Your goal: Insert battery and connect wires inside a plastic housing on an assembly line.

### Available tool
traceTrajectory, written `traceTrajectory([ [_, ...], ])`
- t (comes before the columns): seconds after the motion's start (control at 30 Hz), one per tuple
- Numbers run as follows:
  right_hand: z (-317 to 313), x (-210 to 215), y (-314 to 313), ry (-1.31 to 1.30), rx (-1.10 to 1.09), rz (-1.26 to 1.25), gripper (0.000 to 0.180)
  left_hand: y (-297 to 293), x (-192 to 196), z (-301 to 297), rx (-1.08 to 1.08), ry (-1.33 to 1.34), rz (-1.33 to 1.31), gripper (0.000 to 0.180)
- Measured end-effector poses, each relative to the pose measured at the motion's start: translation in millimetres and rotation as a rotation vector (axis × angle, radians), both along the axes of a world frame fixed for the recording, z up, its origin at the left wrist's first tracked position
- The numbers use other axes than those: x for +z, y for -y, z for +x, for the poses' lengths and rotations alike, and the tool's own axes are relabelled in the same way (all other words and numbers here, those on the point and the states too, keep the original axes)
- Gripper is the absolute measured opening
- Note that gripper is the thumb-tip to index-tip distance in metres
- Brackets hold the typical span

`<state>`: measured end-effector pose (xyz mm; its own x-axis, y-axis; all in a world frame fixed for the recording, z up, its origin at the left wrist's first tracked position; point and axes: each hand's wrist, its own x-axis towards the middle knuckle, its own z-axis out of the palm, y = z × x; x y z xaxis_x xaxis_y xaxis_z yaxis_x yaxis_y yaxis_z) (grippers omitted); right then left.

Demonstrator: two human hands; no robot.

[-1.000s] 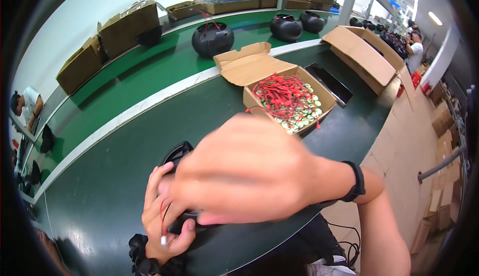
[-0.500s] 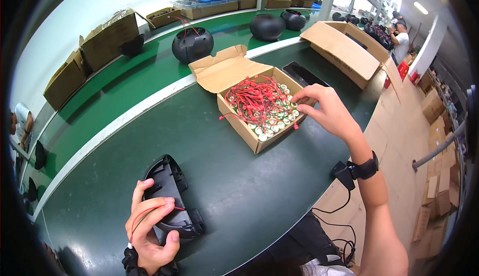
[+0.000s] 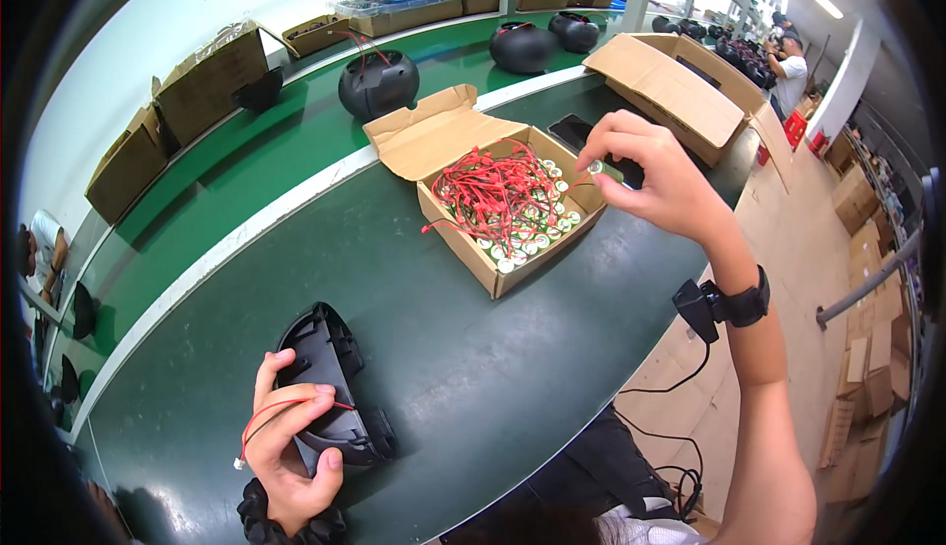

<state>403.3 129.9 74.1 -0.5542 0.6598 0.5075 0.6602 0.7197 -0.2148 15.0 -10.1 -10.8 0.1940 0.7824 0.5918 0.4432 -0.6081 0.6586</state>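
One small round part (image 3: 596,167) is pinched in the right hand (image 3: 655,175) above the box (image 3: 512,205), not yet fitted to the black housing (image 3: 330,387) gripped by the left hand (image 3: 286,442) at lower left.

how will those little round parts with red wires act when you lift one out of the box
Likely light: the right hand pinches one round part with fingertips. Its red wire looks floppy and lies tangled in the cardboard box, so neighbours may snag and drag along.

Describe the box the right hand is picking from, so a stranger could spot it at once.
On the dark green belt, it is the small open cardboard box below the right hand. Unlike the other cartons, it brims with red wires and small round parts.
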Motion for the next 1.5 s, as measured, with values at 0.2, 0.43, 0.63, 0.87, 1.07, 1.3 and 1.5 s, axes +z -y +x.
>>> traceTrajectory([
  [0.2,-15,33,23,0.17,-0.062,-0.012,0.01,-1,1,0,-0.002,-0.01,0.002,0.038],
  [0.43,-17,50,18,0.375,-0.123,-0.051,0.013,-3,2,1,-0.01,-0.02,0.055,0.038],
  [0.63,-19,67,24,0.509,-0.199,-0.027,0.015,-5,2,3,0.001,-0.028,0.088,0.038],
  [0.87,-5,68,25,-0.315,0.001,-0.203,0.017,-5,3,2,0.005,-0.011,0.106,0.039],
  [1.07,-62,4,49,-0.855,0.187,-0.728,0.018,-5,-3,-5,-0.03,0.042,0.147,0.042],
  [1.3,-147,-69,51,-1.341,0.371,-1.335,0.024,3,-3,1,-0.05,0.121,-0.006,0.045],
  [1.5,-173,-89,51,-1.333,0.319,-1.468,0.017,6,-6,-4,-0.022,0.125,-0.016,0.046],
])
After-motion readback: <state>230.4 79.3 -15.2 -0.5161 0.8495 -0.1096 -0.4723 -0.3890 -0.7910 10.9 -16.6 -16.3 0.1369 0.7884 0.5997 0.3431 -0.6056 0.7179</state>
